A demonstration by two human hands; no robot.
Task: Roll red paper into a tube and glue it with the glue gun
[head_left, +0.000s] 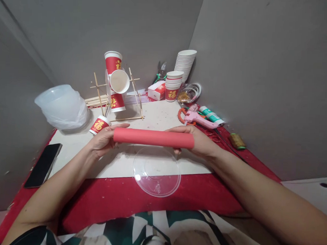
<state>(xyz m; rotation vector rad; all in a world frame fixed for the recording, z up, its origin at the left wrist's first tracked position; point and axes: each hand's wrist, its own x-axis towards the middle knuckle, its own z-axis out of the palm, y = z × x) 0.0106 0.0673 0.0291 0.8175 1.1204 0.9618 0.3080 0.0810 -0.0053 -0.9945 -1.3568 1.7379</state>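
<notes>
A red paper tube [154,137] lies level between my hands, above the table. My left hand [104,139] grips its left end, and my right hand [196,140] is wrapped around its right end, with several fingers hidden behind the paper. Below the tube, a clear round plastic lid [157,180] rests partly on the white board [109,169] and partly on the red cloth [108,199]. Just beyond my left hand, a red paper cup [99,124] with a gold character leans tilted.
Behind stand a stick frame [141,107] with paper cups [119,81], and cup stacks [172,90]. A pink glue gun [200,118], thread spool [237,141] and pliers [161,70] lie right and back. A bagged plastic bowl [62,109] and phone [43,165] are left.
</notes>
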